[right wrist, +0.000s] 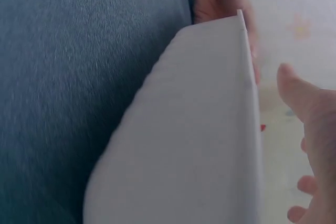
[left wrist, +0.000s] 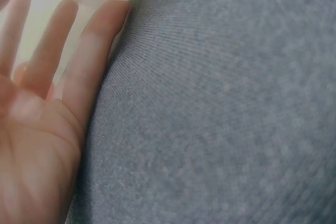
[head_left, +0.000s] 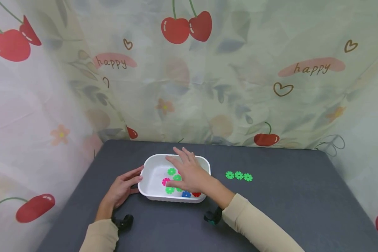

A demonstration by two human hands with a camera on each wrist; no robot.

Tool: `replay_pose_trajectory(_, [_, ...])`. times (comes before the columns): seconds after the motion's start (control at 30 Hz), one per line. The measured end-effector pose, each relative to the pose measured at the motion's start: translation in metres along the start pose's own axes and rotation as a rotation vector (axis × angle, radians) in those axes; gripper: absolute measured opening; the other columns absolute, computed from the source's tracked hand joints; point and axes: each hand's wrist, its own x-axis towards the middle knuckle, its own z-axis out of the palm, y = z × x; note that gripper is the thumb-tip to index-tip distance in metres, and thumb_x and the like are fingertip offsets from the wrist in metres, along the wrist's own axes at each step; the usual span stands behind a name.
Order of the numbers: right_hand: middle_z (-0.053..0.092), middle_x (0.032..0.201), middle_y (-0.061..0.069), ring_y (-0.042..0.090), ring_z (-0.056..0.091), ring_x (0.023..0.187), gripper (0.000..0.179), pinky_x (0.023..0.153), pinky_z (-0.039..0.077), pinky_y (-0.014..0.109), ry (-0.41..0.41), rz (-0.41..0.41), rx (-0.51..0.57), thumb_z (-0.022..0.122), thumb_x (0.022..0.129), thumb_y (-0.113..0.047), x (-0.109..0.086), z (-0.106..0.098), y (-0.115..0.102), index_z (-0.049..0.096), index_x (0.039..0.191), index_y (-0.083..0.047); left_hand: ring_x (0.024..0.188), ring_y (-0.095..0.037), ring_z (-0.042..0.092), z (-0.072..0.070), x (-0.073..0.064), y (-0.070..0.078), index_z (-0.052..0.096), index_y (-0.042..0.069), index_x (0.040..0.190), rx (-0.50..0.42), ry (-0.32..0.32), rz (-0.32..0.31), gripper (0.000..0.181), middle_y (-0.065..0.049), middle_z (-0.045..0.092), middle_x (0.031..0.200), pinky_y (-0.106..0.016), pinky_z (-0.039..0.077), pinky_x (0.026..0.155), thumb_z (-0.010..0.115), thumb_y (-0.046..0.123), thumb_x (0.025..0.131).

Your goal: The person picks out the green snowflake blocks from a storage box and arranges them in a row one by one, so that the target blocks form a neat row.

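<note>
A white tray point(head_left: 153, 175) stands on the dark table, holding several flower-shaped plastic pieces in green, pink, blue and red. Against its left end rests my left hand point(head_left: 121, 188), fingers extended; in the left wrist view those fingertips point(left wrist: 107, 17) touch the tray's outer wall. My right hand point(head_left: 190, 175) is over the tray with fingers spread and nothing in its grasp, covering some of the pieces. From the right wrist camera, its thumb point(right wrist: 302, 90) shows beyond the tray's side wall point(right wrist: 184, 124).
Right of the tray, three green flower-shaped pieces point(head_left: 238, 175) lie in a row on the dark tabletop point(head_left: 277, 203). A printed curtain point(head_left: 189, 87) hangs behind the table's far edge and along its sides.
</note>
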Motion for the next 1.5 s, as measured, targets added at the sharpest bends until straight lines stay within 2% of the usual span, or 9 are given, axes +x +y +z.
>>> replay_pose_trajectory(0.13, [0.021,0.17,0.006,0.036,0.02,0.156,0.089,0.125,0.023,0.06,-0.018,-0.034,0.078,0.071,0.086,-0.064,0.004,0.007,-0.001,0.035,0.159,-0.029,0.116,-0.007,0.064,0.0,0.001,0.0,0.042,0.018,0.157,0.013,-0.005,0.002,0.067,-0.012,0.045,0.16,-0.041,0.059,0.097,0.07,0.031,0.097])
replay_pose_trajectory(0.33, [0.037,0.161,0.009,0.031,0.03,0.15,0.075,0.12,0.031,0.058,-0.013,-0.065,0.168,0.079,0.083,-0.055,0.01,0.02,-0.002,0.053,0.147,-0.024,0.116,-0.007,0.064,0.0,0.001,0.001,0.042,0.018,0.157,0.02,-0.008,-0.004,0.068,-0.014,0.043,0.16,-0.04,0.059,0.097,0.071,0.031,0.097])
replay_pose_trajectory(0.53, [0.05,0.148,0.005,0.026,0.039,0.14,0.072,0.118,0.033,0.051,-0.016,-0.072,0.217,0.082,0.081,-0.053,0.018,0.035,-0.004,0.058,0.141,-0.022,0.116,-0.007,0.063,0.0,-0.001,0.002,0.041,0.016,0.157,0.022,-0.017,-0.003,0.067,-0.015,0.042,0.161,-0.041,0.059,0.098,0.07,0.029,0.098])
replay_pose_trajectory(0.77, [0.061,0.131,0.004,0.021,0.05,0.123,0.063,0.106,0.042,0.039,-0.036,-0.083,0.267,0.083,0.083,-0.046,0.023,0.045,-0.004,0.062,0.135,-0.017,0.118,-0.009,0.063,-0.001,-0.001,0.001,0.041,0.018,0.158,0.025,-0.022,-0.009,0.067,-0.015,0.042,0.161,-0.041,0.059,0.098,0.069,0.03,0.098])
replay_pose_trajectory(0.97, [0.068,0.123,-0.001,0.016,0.056,0.115,0.056,0.101,0.042,0.035,-0.068,-0.063,0.258,0.085,0.082,-0.043,0.025,0.05,-0.002,0.067,0.128,-0.018,0.118,-0.009,0.063,-0.002,0.001,0.0,0.042,0.018,0.157,0.023,-0.009,-0.015,0.067,-0.015,0.043,0.16,-0.043,0.058,0.098,0.07,0.03,0.097])
replay_pose_trajectory(1.3, [0.071,0.108,0.003,0.021,0.061,0.105,0.041,0.099,0.039,0.036,-0.06,-0.035,0.343,0.088,0.08,-0.025,0.022,0.049,0.002,0.07,0.114,-0.012,0.12,-0.008,0.063,-0.001,0.002,-0.001,0.044,0.019,0.156,0.018,0.008,-0.019,0.066,-0.014,0.044,0.16,-0.044,0.058,0.099,0.071,0.029,0.097])
replay_pose_trajectory(1.5, [0.073,0.101,0.0,0.018,0.062,0.099,0.034,0.098,0.041,0.033,-0.08,-0.027,0.335,0.088,0.078,-0.019,0.023,0.051,0.003,0.071,0.107,-0.013,0.122,-0.01,0.062,-0.002,0.001,0.0,0.043,0.02,0.157,0.025,-0.001,-0.02,0.066,-0.014,0.043,0.161,-0.044,0.057,0.1,0.07,0.03,0.097])
